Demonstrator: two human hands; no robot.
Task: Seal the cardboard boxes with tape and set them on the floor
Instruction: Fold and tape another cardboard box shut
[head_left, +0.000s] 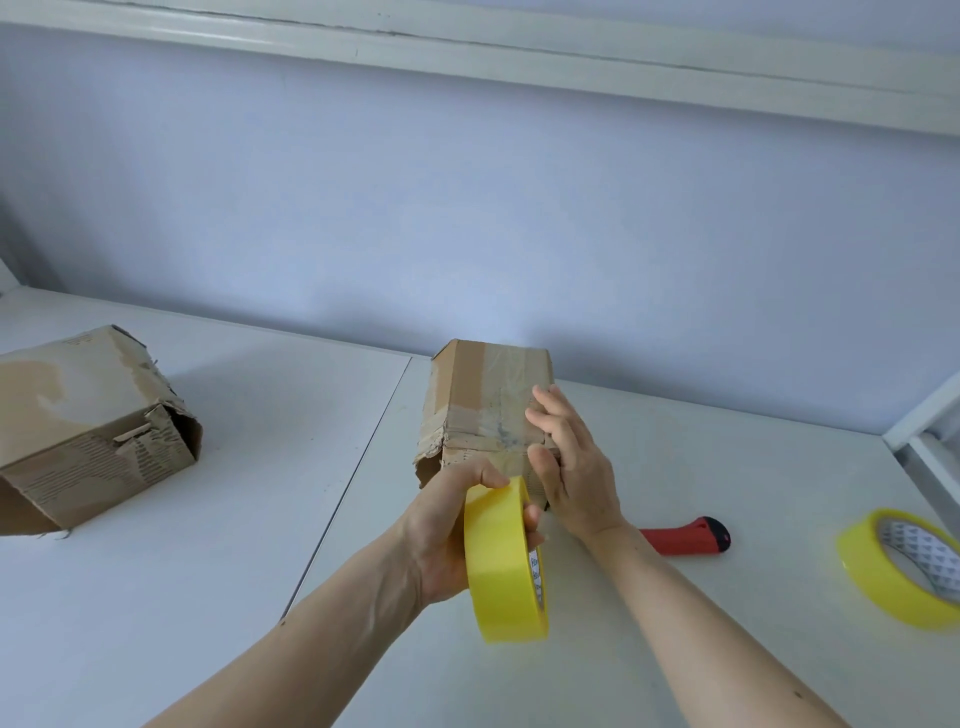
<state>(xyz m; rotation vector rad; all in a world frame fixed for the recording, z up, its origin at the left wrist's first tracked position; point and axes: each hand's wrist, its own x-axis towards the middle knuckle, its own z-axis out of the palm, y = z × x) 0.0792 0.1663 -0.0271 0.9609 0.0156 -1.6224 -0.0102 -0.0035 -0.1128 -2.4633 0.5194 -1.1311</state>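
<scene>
The cardboard box (483, 400) on the table (208, 597) is being pressed by the flat-fingered right hand (571, 467), while a yellow tape roll (501, 566) is being gripped by the left hand (447, 535).

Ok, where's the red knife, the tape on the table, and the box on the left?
Knife (691, 535), head view, red handle.
Spare tape (865, 571), head view, yellow outer band.
Left box (78, 395), head view, top face.

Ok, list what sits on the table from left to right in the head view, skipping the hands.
Torn box → taped box → held tape roll → red cutter → second tape roll.
</scene>
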